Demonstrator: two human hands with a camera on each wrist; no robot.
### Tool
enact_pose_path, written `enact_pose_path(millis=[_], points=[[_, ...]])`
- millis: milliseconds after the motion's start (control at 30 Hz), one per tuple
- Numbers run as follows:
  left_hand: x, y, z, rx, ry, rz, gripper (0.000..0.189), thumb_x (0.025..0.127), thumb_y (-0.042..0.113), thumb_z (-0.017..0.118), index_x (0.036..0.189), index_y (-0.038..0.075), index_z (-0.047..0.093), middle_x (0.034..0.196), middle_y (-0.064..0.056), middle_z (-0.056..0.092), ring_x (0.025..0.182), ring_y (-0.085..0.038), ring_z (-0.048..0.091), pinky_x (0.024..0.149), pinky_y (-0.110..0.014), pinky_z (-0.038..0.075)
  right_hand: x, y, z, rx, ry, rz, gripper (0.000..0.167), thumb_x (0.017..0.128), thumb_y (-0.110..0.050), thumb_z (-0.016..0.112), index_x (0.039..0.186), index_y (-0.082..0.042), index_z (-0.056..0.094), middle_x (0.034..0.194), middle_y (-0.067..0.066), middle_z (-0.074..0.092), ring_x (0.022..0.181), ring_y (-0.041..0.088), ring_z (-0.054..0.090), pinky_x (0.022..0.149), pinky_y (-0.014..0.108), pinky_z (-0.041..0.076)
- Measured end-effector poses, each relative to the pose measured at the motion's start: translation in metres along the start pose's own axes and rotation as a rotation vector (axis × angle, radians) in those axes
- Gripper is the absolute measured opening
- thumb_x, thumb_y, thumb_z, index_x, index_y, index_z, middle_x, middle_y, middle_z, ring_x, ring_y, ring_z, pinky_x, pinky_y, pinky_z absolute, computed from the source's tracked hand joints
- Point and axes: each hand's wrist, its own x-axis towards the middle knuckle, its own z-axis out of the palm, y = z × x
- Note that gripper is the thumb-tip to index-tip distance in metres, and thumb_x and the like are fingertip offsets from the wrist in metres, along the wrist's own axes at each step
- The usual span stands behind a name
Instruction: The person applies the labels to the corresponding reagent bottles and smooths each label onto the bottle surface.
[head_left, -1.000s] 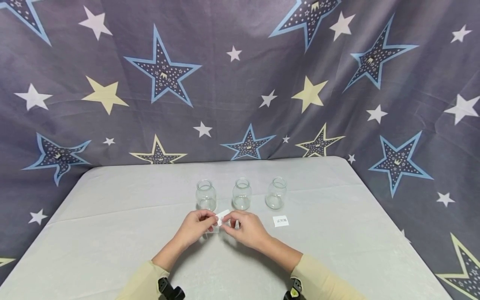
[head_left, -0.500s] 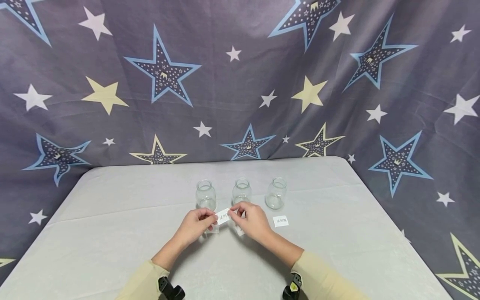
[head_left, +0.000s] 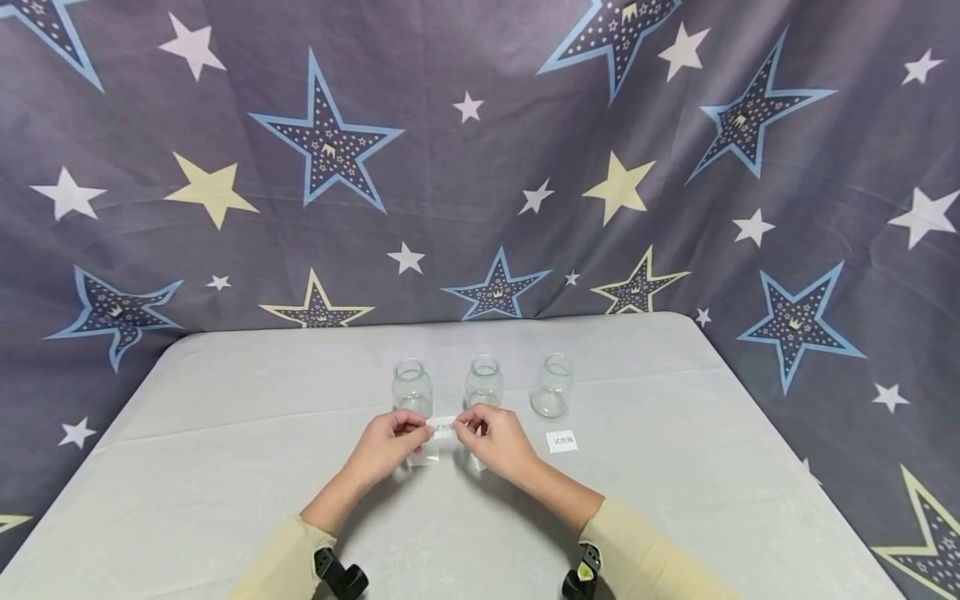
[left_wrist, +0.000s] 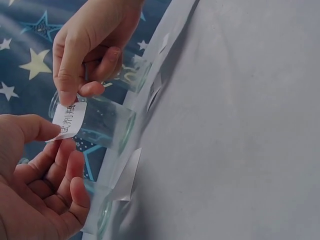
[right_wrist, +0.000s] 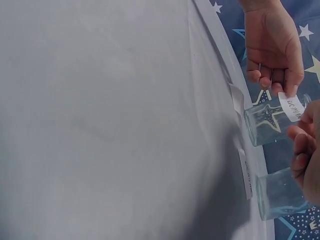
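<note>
A small white label (head_left: 444,427) with dark written characters is stretched between both hands, just in front of the glass jars. My left hand (head_left: 382,450) pinches its left end between thumb and fingertip, the other fingers loosely curled. At the opposite end, my right hand (head_left: 498,439) pinches the label, covering part of the writing. In the left wrist view the label (left_wrist: 70,120) faces the camera before a clear jar (left_wrist: 107,122); whether it touches the glass I cannot tell. The left jar (head_left: 412,385) and middle jar (head_left: 483,379) stand behind the hands, lower parts partly hidden.
A third open glass jar (head_left: 552,387) stands to the right, with a written white label (head_left: 562,442) lying before it. Another white piece (head_left: 425,457) lies under my left hand, and one (head_left: 477,462) is partly hidden by my right. A pale cloth covers the table (head_left: 675,500).
My right hand has shifted away from the left hand and slightly up, uncovering the label's writing. The label has turned from tilted to nearly level. The jars have not moved.
</note>
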Motion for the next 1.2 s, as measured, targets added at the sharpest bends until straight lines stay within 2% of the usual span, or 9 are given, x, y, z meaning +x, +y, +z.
enact_pose_path(millis=[233, 567, 867, 1200], points=[[-0.002, 0.001, -0.006, -0.007, 0.015, 0.02, 0.016, 0.083, 0.009, 0.065, 0.092, -0.005, 0.064, 0.078, -0.007, 0.065, 0.064, -0.007, 0.055, 0.057, -0.019, 0.045, 0.002, -0.004, 0.003, 0.026, -0.018, -0.005, 0.007, 0.084, -0.012, 0.063, 0.083, -0.008, 0.069, 0.067, 0.0, 0.063, 0.057, 0.001, 0.047, 0.054, 0.014, 0.041], [-0.001, -0.001, -0.011, -0.005, 0.092, 0.006, 0.019, 0.082, 0.011, 0.068, 0.094, -0.004, 0.067, 0.08, -0.009, 0.068, 0.066, -0.005, 0.054, 0.059, -0.017, 0.044, 0.007, -0.006, 0.009, 0.017, -0.023, -0.001, 0.008, 0.084, -0.014, 0.063, 0.083, -0.009, 0.069, 0.065, -0.001, 0.061, 0.056, -0.002, 0.044, 0.053, 0.015, 0.041], [0.001, -0.007, -0.018, -0.016, 0.105, -0.015, 0.018, 0.083, 0.012, 0.068, 0.093, -0.003, 0.065, 0.075, -0.004, 0.065, 0.063, -0.006, 0.054, 0.055, -0.019, 0.044, 0.014, -0.009, 0.015, 0.023, -0.018, 0.002, 0.01, 0.086, -0.016, 0.065, 0.085, -0.007, 0.07, 0.064, 0.0, 0.062, 0.056, 0.0, 0.045, 0.051, 0.015, 0.04], [0.003, -0.011, -0.024, 0.001, 0.122, -0.013, 0.024, 0.081, 0.018, 0.072, 0.093, -0.002, 0.066, 0.076, -0.006, 0.066, 0.063, -0.006, 0.053, 0.055, -0.02, 0.044, 0.021, -0.008, 0.024, 0.008, -0.039, 0.02, 0.01, 0.084, -0.017, 0.067, 0.084, -0.008, 0.069, 0.062, 0.001, 0.062, 0.053, 0.0, 0.043, 0.049, 0.014, 0.038]])
